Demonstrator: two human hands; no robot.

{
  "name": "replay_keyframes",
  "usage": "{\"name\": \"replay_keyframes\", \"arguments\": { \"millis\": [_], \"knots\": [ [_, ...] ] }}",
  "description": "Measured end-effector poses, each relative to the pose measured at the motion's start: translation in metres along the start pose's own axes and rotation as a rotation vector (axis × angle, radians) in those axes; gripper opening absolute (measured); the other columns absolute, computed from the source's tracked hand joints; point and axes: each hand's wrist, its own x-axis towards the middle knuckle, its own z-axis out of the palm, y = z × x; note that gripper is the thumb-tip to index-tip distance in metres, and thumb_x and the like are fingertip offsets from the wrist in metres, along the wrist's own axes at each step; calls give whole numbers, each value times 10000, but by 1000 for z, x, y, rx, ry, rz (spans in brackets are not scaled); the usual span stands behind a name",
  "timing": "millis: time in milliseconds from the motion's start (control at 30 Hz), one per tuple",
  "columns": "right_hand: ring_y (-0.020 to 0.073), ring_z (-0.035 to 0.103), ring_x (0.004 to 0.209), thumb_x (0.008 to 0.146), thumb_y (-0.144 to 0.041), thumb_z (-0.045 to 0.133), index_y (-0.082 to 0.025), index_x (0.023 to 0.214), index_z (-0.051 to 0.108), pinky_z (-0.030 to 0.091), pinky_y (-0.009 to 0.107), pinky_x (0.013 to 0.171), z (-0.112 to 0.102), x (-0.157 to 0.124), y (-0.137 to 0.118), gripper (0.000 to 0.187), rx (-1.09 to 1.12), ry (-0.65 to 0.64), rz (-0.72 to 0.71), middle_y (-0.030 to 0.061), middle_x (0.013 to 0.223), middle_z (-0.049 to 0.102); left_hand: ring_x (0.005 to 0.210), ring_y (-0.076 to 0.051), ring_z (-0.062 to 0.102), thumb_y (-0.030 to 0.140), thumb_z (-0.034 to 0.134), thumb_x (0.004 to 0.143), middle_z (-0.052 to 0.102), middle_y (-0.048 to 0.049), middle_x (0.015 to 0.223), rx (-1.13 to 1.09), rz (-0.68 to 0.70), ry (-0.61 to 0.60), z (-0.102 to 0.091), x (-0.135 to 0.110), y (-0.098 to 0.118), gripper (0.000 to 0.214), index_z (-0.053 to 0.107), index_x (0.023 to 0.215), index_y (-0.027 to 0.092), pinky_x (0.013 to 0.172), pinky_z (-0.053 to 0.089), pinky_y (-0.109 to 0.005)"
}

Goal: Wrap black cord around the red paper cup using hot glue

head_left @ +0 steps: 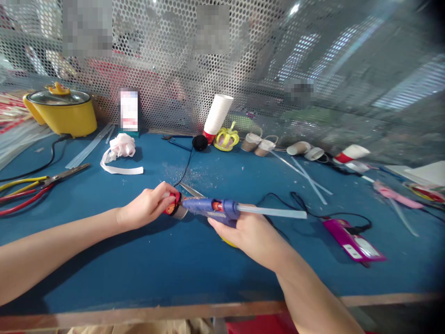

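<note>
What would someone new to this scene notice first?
The blue glue gun in the middle of the blue table draws the eye first: the right hand grips it, with its nozzle at a small red cup held by the left hand. Next come the bright yellow pot at the far left and the tilted stack of white cups at the back centre, both by the mesh wall.
</note>
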Motion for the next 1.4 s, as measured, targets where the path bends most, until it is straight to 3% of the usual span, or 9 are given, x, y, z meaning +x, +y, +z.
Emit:
{"name": "replay_keyframes", "arguments": {
  "millis": [367, 633, 933, 1067, 1167, 1233, 1300, 1400],
  "knots": [
    [168, 597, 644, 759, -253, 526, -185, 760, 613, 444, 258, 615, -2, 3, -3, 110, 99, -21, 84, 9, 703, 661, 620, -130, 610, 315, 299, 896, 656, -31, 774, -9, -8, -3, -1, 0, 2, 254, 457, 1014, 154, 575, 462, -237],
    [170, 580, 614, 732, -243, 548, -186, 644, 598, 440, 260, 562, -3, 13, 0, 116, 204, 37, 118, 3, 563, 601, 729, -159, 636, 314, 294, 891, 658, -76, 885, -19, 4, -21, 1, -2, -1, 268, 450, 1028, 144, 632, 483, -264],
    [114, 485, 414, 736, -251, 532, -182, 601, 555, 387, 232, 447, 4, 23, 6, 154, 250, -4, 146, -31, 442, 528, 690, -148, 634, 292, 292, 885, 657, -75, 889, 15, 33, -20, -1, -1, 1, 249, 452, 1017, 153, 611, 482, -254],
    [83, 414, 324, 736, -283, 544, -179, 580, 499, 360, 221, 399, 4, 24, 8, 193, 350, -44, 237, -53, 385, 478, 645, -127, 625, 279, 305, 882, 657, -53, 860, 19, 46, -10, -1, -1, 2, 217, 448, 999, 165, 585, 475, -228],
    [77, 419, 337, 705, -318, 595, -173, 649, 492, 367, 213, 397, 0, 29, 19, 187, 537, 6, 314, -70, 395, 464, 609, -111, 614, 265, 315, 881, 653, -34, 810, 5, 69, 3, -1, -2, 2, 198, 442, 996, 165, 567, 472, -211],
    [82, 468, 398, 667, -328, 638, -163, 709, 509, 399, 213, 433, -3, 36, 35, 213, 634, 133, 342, -56, 464, 518, 593, -100, 606, 244, 317, 881, 648, -29, 795, 2, 115, 26, -2, -3, 2, 183, 438, 993, 164, 562, 471, -200],
    [98, 530, 494, 652, -340, 648, -146, 720, 537, 432, 220, 486, -4, 45, 55, 233, 634, 281, 387, -9, 568, 588, 584, -92, 601, 220, 320, 880, 643, -24, 767, 5, 167, 53, -2, -4, 3, 170, 435, 990, 162, 563, 470, -193],
    [95, 535, 487, 719, -360, 592, -131, 649, 562, 424, 218, 477, 0, 59, 87, 242, 455, 280, 477, 35, 578, 613, 573, -92, 603, 203, 329, 878, 638, -11, 712, 13, 217, 74, -2, -4, 4, 164, 432, 999, 165, 560, 472, -191]
  ]
}}
